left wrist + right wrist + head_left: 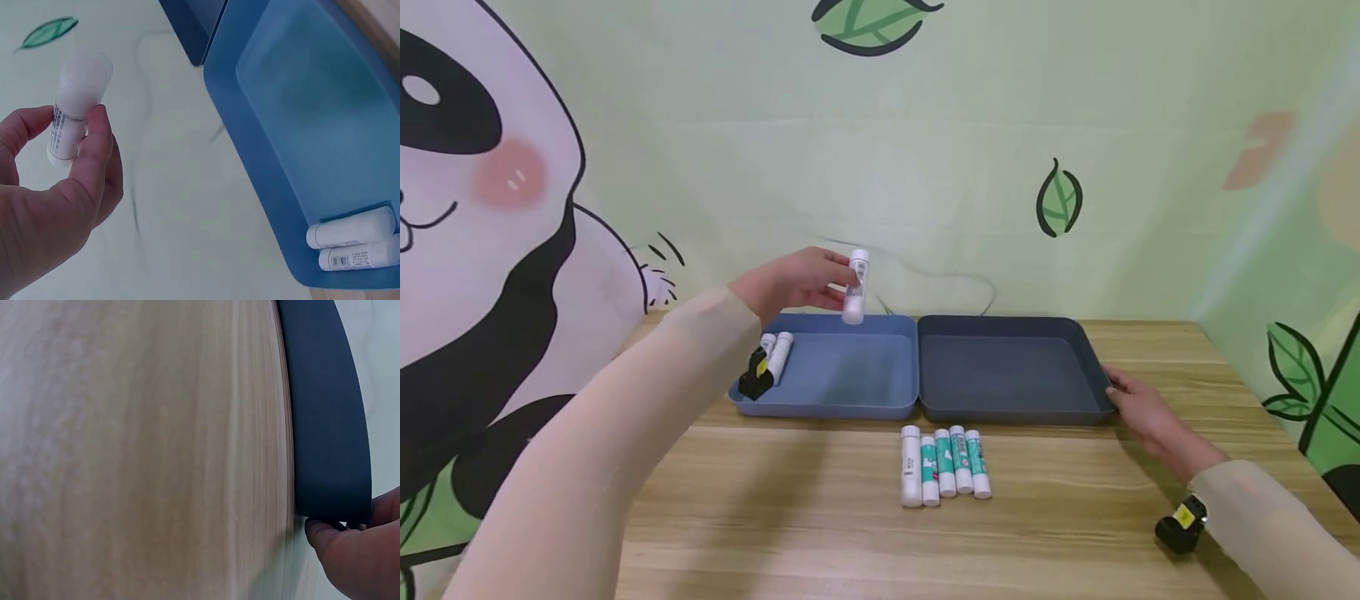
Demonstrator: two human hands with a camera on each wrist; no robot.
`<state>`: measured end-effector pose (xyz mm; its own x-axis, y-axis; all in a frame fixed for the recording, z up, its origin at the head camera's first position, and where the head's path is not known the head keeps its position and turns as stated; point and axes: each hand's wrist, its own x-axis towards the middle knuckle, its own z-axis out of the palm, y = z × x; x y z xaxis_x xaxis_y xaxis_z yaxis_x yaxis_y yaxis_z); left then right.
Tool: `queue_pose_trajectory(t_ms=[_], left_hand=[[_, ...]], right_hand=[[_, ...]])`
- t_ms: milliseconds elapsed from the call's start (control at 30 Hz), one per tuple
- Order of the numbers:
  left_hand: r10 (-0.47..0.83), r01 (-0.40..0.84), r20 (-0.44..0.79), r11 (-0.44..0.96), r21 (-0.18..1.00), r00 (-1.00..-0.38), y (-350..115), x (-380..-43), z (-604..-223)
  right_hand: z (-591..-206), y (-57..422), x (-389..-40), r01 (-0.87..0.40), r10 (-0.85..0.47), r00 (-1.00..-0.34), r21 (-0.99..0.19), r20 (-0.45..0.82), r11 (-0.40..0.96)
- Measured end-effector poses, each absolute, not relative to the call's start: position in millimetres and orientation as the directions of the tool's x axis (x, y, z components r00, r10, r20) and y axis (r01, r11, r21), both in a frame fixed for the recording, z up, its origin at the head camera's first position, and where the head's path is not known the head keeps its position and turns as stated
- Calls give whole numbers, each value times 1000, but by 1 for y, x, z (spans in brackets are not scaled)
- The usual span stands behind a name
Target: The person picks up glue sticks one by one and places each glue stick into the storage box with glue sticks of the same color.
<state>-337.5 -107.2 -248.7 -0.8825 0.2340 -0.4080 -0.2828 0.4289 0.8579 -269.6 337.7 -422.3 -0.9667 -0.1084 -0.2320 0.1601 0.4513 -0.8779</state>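
My left hand (805,279) pinches a white glue stick (853,304) between thumb and fingers, raised above the back edge of the blue tray (850,412). In the left wrist view the glue stick (65,134) shows a printed label and a translucent end. Two more white glue sticks (350,229) lie side by side at the left end of that tray. At the right end of the dark grey tray (1015,414), my right hand (1142,412) grips the side. In the right wrist view its thumb (322,534) is at the lower corner, with the other fingers partly hidden.
In front of the trays, several glue sticks lie in a row on the wooden table (1060,517): a larger white one (911,467) and smaller green-labelled ones (944,462). The two trays stand side by side. A pale green wall (962,167) with painted leaves rises behind.
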Motion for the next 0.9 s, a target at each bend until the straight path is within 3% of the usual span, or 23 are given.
queue_pose_trajectory(t_ms=[500, 900], left_hand=[[212, -264, -385, 442, 857, -898, -126, -371, -264], [166, -389, -465, 349, 853, -870, -145, -385, -291]], right_hand=[[-422, 338, -269, 168, -104, -967, -890, -232, 424], [-423, 338, -269, 156, -109, -970, -895, -219, 418]])
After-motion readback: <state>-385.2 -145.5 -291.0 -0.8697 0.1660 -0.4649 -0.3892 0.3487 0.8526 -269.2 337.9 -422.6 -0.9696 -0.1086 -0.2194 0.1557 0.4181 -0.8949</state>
